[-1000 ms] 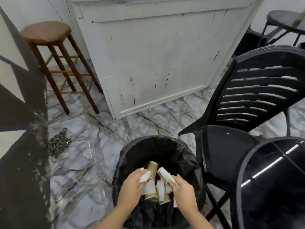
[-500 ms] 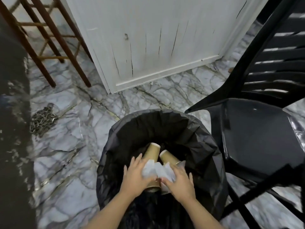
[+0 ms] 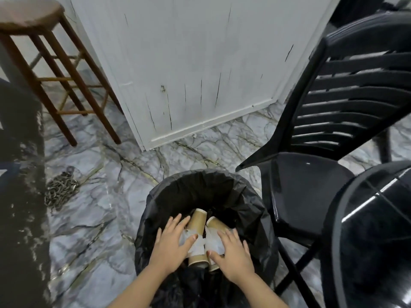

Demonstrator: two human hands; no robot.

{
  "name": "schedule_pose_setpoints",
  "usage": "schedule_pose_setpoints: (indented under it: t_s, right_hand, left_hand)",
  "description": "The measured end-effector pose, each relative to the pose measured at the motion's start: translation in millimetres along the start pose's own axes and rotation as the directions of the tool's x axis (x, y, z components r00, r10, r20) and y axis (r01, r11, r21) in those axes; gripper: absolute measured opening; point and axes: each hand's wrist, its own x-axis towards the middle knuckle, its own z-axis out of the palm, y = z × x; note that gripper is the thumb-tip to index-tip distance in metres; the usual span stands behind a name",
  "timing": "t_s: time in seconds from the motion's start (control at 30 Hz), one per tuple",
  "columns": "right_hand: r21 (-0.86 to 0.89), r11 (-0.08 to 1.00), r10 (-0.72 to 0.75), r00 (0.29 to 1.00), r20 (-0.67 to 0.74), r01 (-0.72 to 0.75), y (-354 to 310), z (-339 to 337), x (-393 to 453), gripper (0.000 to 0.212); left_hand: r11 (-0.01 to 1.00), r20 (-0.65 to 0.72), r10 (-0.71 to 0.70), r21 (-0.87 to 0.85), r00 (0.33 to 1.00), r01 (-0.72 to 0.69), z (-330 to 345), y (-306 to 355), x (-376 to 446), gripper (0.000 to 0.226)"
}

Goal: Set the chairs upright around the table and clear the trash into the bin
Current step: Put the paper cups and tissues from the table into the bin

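Two cups [image 3: 198,232] and crumpled tissue [image 3: 195,243] are sitting lower centre of frame, over the mouth of the bin [image 3: 155,205], inside its black liner rim. The cups are lying side by side, touching, white rims pointing up-frame. Left hand [image 3: 171,245] is pressing flat on the left cup and tissue, fingers spread and nearly straight, not curled around anything. Right hand [image 3: 231,254] is doing the same on the right cup, fingers splayed, thumb reaching toward centre. Neither is showing a closed grip; can't tell what's under the palms.

Chair [image 3: 311,187] is standing upright just right of the bin, its seat corner almost touching the liner. Table [image 3: 373,236] edge is crowding the lower right corner, overlapping the chair seat. The right side is tight.

White cabinet [image 3: 189,63] is filling upper centre, with a strip of open marble floor [image 3: 93,218] between it and the bin. Stool [image 3: 51,63] is standing upper left. Chain [image 3: 60,192] is lying piled on the floor left of the bin, well apart. The floor left of the bin is staying open out to the dark band at the frame's left edge.
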Motion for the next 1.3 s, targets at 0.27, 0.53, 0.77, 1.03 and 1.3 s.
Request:
schedule_pose_setpoints:
  t_s: [0.27,0.53,0.77,1.03,1.3]
  right_hand:
    - [0.019,0.999,-0.033,0.987,-0.156,0.037,-43,-106,-62,0.075]
    - [0.078,0.997,0.043,0.911,-0.410,-0.012,-34,-187,-124,0.062]
    - [0.192,0.974,0.207,0.818,-0.536,-0.121,40,-224,-182,0.068]
    - [0.348,0.904,0.415,0.700,-0.581,-0.247,173,-238,-261,0.065]
    - [0.455,0.828,0.553,0.608,-0.569,-0.328,283,-236,-321,0.066]
  left_hand:
    - [0.987,-0.021,0.160,0.034,0.987,-0.159,-89,99,-21,0.072]
    - [0.919,-0.045,0.385,0.113,0.922,-0.379,-123,200,-26,0.107]
    - [0.814,0.089,0.562,0.119,0.822,-0.569,-78,287,-38,0.098]
    - [0.734,0.194,0.655,0.061,0.730,-0.676,26,386,-65,0.050]
    - [0.670,0.312,0.677,0.114,0.666,-0.734,119,443,-93,0.116]
